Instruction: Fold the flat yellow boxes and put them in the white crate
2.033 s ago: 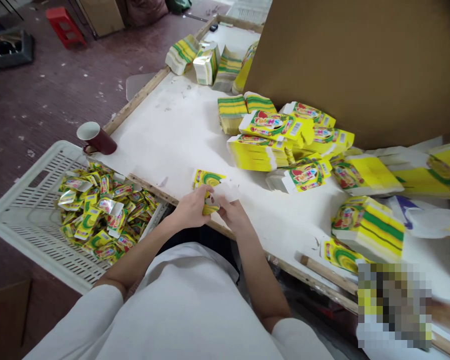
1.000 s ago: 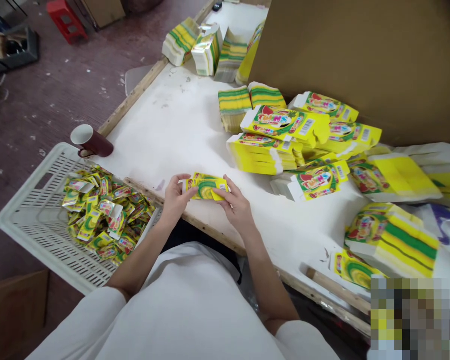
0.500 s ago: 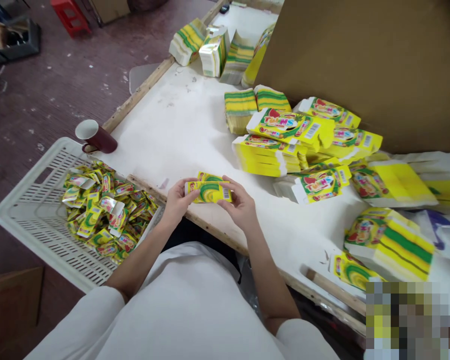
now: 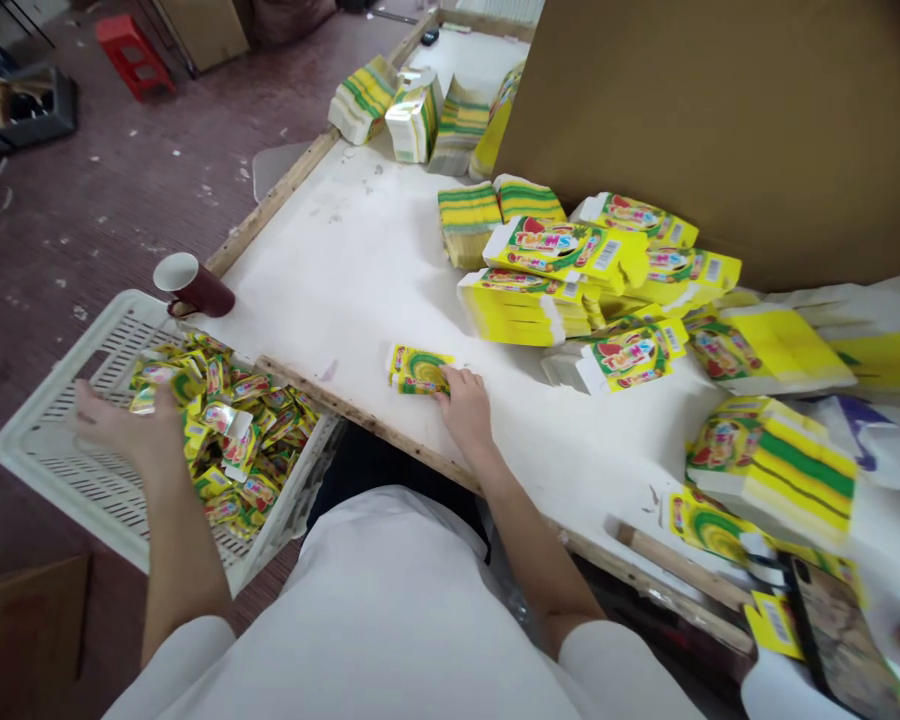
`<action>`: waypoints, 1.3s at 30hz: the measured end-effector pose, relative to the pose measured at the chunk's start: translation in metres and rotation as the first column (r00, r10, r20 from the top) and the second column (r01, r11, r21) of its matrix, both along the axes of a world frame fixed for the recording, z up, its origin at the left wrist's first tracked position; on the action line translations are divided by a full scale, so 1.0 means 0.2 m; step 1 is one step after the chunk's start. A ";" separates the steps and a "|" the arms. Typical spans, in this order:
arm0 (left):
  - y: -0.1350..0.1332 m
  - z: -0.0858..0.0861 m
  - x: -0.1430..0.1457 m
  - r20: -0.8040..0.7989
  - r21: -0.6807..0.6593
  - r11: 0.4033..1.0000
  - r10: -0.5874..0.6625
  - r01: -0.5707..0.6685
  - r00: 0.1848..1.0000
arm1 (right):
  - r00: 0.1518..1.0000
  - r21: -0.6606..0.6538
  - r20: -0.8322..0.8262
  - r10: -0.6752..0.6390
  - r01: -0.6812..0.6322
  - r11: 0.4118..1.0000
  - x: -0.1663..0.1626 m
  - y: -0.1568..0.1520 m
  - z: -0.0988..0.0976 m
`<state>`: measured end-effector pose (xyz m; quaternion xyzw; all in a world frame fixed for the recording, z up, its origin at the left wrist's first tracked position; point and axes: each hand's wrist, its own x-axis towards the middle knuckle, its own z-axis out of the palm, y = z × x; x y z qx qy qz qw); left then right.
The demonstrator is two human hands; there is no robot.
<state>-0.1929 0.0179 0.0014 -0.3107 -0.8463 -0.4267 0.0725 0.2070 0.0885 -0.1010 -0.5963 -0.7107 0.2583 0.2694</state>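
Over the white plastic basket [image 4: 52, 425], my left hand [image 4: 131, 425] has its fingers spread and holds nothing. Beneath and beside it lie many small folded cartons [image 4: 259, 450], yellow and green with fruit prints. A carton just by its fingers is blurred. My right hand [image 4: 466, 405], at the near edge of the white table [image 4: 360, 290], grips the right end of a small flat yellow-green carton [image 4: 418, 370]. Whether that is one carton or a couple together I cannot tell.
A maroon mug [image 4: 199, 290] stands at the table's left edge. Stacks of flat printed cartons [image 4: 562, 255] lie beyond my right hand, before a large brown cardboard sheet [image 4: 645, 120]. A phone [image 4: 840, 630] is at lower right; a wooden strip [image 4: 675, 565] lies near the front edge.
My left hand has left the cartons it shared with my right hand and swung left over the basket, its fingers opening. My right hand stays at the table with a carton.
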 end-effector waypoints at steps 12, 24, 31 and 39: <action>0.22 -0.37 1.14 0.610 0.478 0.608 -0.749 0.634 0.258 | 0.958 0.067 -0.286 -0.006 0.026 0.997 -0.01 -0.07 0.14; 0.37 -0.15 1.29 0.692 0.661 0.671 -0.718 0.336 0.072 | 0.616 -0.201 -0.783 -0.083 -0.124 0.972 -0.19 -0.16 0.26; 0.33 -0.18 1.31 0.684 0.662 0.644 -0.729 0.384 0.044 | 0.537 -0.288 -0.812 -0.230 -0.024 0.957 -0.18 -0.12 0.24; 0.29 -0.26 1.28 0.556 0.717 0.527 -0.827 0.456 0.081 | 0.593 -0.225 -0.788 -0.165 -0.028 0.974 -0.15 -0.12 0.23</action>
